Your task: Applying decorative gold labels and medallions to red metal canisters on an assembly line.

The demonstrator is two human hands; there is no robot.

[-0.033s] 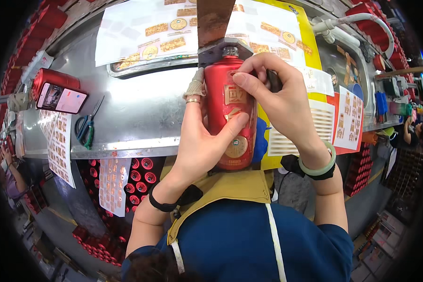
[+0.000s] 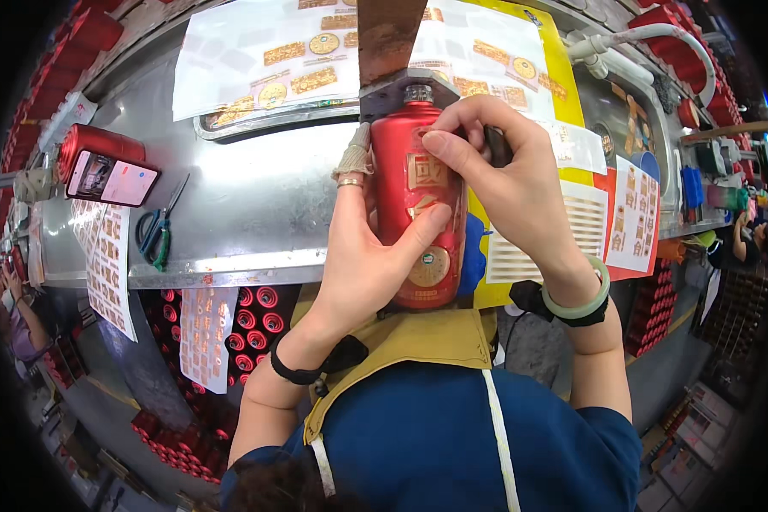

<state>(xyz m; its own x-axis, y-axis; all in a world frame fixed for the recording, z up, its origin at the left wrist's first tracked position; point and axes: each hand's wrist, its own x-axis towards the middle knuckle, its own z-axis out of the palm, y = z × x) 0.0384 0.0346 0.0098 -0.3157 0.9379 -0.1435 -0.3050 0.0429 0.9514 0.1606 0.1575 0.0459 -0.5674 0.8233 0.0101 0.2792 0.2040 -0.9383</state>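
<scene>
A glossy red bottle [image 2: 392, 183] with gold characters and a round gold emblem lies in front of me, its metallic neck pointing away. My left hand [image 2: 371, 264] grips it from the left, thumb across its front. A cloth finger cover and a ring show on one left finger. At the bottle's upper right, my right hand [image 2: 495, 162] is closed in a pinch, thumb and fingertips against the surface near the top gold character. Whatever the fingertips pinch is hidden. A dark rounded piece [image 2: 497, 147] shows by the right fingers; its kind is unclear.
Sheets of gold stickers [image 2: 264, 60] lie at the back of the metal table [image 2: 239, 205]. Scissors [image 2: 155, 230] and a phone [image 2: 113, 177] leaning on a red bottle sit left. A striped sheet [image 2: 546, 235] and a white pipe [image 2: 648, 36] are right. Several red bottles stand below.
</scene>
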